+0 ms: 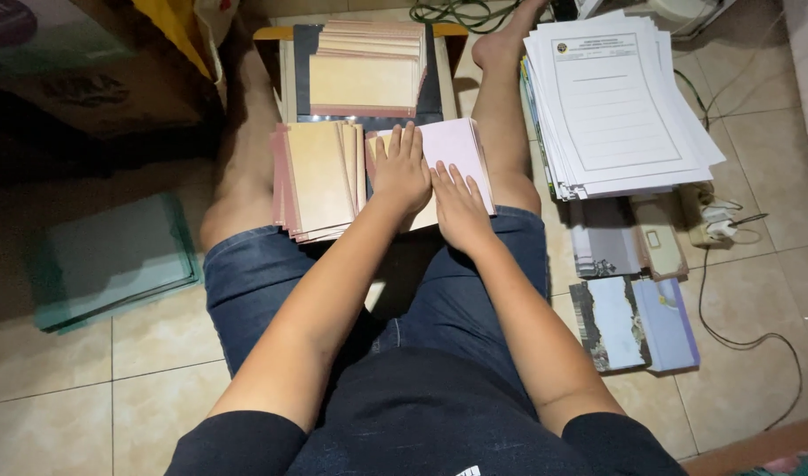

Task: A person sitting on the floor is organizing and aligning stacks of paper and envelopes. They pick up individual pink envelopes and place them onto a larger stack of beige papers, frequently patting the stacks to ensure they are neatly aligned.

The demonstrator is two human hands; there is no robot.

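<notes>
I sit on a tiled floor with my legs apart. Both hands press flat on a pale pink sheet [461,152] lying on a stack between my knees. My left hand [400,170] rests on the sheet's left part, fingers spread. My right hand [458,204] lies beside it, palm down, on the lower middle. Just left of them sits a fanned pile of tan and reddish cards [319,179]. Farther away, a second tan stack [367,70] rests on a dark board.
A tall pile of white printed forms [611,106] sits at the right by my foot, with booklets [633,322] and a cable [730,335] below it. Green sheets [113,260] lie on the floor at the left. Cardboard boxes [87,62] stand at the top left.
</notes>
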